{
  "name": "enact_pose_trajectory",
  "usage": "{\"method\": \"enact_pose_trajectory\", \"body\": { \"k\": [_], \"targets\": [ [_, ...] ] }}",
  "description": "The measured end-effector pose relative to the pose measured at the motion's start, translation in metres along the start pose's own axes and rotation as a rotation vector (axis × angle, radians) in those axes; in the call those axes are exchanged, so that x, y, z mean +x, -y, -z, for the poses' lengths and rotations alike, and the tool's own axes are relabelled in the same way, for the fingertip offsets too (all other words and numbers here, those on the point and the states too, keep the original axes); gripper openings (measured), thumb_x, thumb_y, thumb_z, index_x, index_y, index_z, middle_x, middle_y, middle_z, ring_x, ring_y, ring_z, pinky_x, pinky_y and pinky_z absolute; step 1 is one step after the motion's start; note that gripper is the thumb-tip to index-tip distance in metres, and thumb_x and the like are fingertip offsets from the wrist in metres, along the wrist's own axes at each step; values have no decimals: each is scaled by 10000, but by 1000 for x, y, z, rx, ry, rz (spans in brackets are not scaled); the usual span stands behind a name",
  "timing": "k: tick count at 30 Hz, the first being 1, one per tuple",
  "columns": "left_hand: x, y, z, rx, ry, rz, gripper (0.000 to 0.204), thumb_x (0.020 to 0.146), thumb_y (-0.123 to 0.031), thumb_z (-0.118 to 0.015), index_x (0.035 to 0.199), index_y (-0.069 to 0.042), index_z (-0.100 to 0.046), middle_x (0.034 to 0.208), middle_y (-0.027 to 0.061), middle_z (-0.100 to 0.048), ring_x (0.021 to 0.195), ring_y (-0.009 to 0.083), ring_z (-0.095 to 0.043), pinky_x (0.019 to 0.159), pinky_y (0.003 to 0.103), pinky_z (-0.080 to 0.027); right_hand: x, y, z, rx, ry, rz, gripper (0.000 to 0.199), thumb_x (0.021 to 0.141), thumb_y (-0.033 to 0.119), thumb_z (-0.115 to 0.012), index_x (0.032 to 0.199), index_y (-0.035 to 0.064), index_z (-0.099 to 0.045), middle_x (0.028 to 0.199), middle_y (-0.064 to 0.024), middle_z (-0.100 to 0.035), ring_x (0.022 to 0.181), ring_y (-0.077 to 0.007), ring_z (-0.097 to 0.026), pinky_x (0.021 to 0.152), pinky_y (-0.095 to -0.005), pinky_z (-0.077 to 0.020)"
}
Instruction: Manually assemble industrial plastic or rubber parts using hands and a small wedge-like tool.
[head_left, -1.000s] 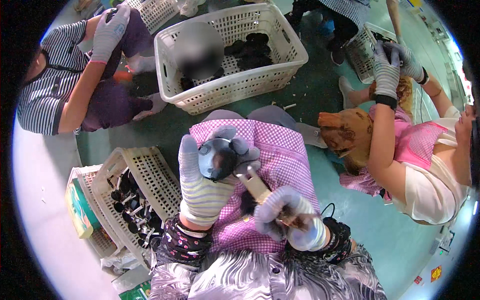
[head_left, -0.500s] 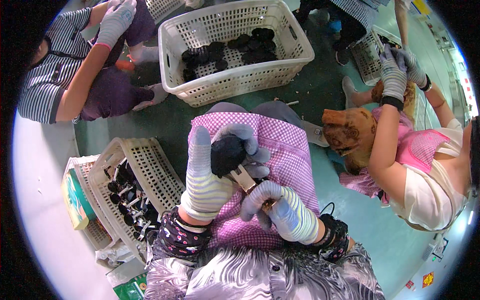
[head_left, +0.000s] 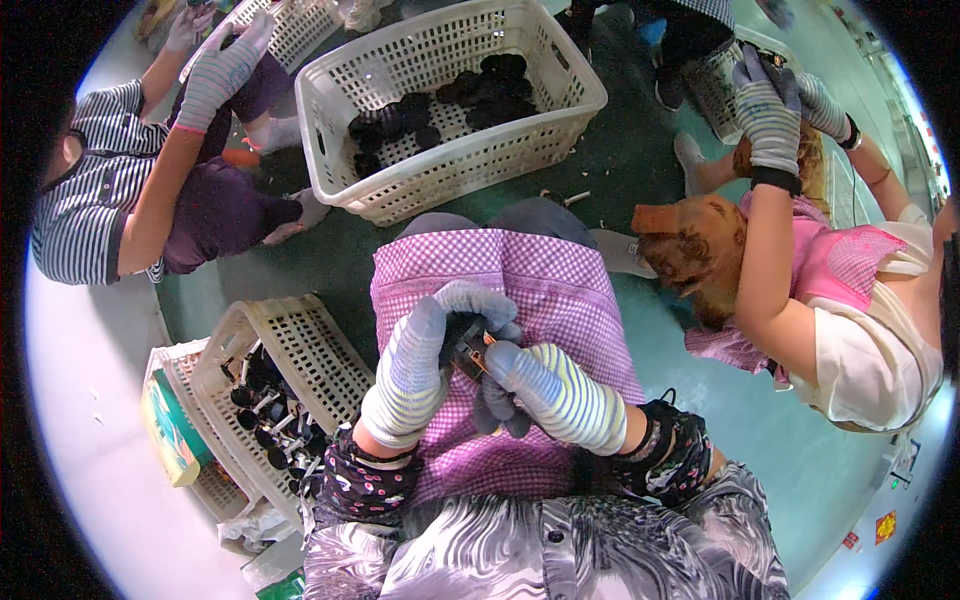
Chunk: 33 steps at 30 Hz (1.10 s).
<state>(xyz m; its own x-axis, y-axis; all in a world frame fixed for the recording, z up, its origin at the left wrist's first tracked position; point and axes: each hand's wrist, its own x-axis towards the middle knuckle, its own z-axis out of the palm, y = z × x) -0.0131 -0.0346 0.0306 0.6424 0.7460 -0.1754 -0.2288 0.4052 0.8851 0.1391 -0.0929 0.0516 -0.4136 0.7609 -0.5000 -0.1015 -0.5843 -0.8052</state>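
Observation:
Over my lap, my gloved left hand [head_left: 408, 365] curls around a dark piece [head_left: 462, 338], thumb up and fingers bent over its far side. It looks black, with a small metallic and orange-coloured part at its near right side; its exact kind I cannot make out. Against that side presses my gloved right hand [head_left: 560, 385], its thumb on top and its grey fingertips bent underneath. Whether the right fingers also hold a small separate item is hidden. Both hands touch each other at the piece, above the pink checked apron [head_left: 560, 300].
Ahead stands a white perforated basket [head_left: 470, 165] with black round pieces. At my left, a tilted white basket [head_left: 315, 350] holds black pieces with silvery stems, beside a green-and-yellow box [head_left: 170, 425]. Co-workers sit at the left [head_left: 105, 220] and right [head_left: 860, 330]; a brown patterned cover [head_left: 700, 250] lies nearby.
My hands have drawn together around the dark piece. The flat silvery strip that stuck out between them is no longer visible, and the left fingers have closed further. The whole view has shifted slightly.

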Motion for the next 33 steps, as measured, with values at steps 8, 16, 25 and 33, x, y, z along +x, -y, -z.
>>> {"method": "enact_pose_trajectory", "body": {
  "k": [8,16,25,33],
  "targets": [
    [2,6,-2,70,12,-66,563,870,-512,-391,966,20,-552,955,99,-545,868,178,-544,809,296,-420,2,-2,8,-4,40,-35,691,867,589,-287,539,24,-510,593,-92,-570,490,-116,-469,499,-238,-379],
    [4,-17,6,240,55,-112,308,870,-222,-443,1003,26,-566,972,99,-538,908,182,-529,825,302,-412,10,1,3,40,-3,0,631,872,574,-319,685,22,-561,616,-64,-569,505,-105,-472,499,-225,-376],
    [0,15,-12,297,-73,-313,388,838,-236,-561,1150,-21,-477,1001,118,-567,976,197,-530,827,312,-418,14,-10,23,124,-546,672,582,848,541,-413,1118,30,-476,1158,-189,-494,954,-245,-544,675,-302,-504],
    [-9,24,2,342,-215,-402,193,857,-191,-533,989,-50,-523,803,123,-584,733,228,-593,658,305,-485,16,0,3,-398,-294,817,542,901,408,-414,1263,6,-398,1301,-159,-396,1178,-270,-398,990,-384,-288]
  ]
}}
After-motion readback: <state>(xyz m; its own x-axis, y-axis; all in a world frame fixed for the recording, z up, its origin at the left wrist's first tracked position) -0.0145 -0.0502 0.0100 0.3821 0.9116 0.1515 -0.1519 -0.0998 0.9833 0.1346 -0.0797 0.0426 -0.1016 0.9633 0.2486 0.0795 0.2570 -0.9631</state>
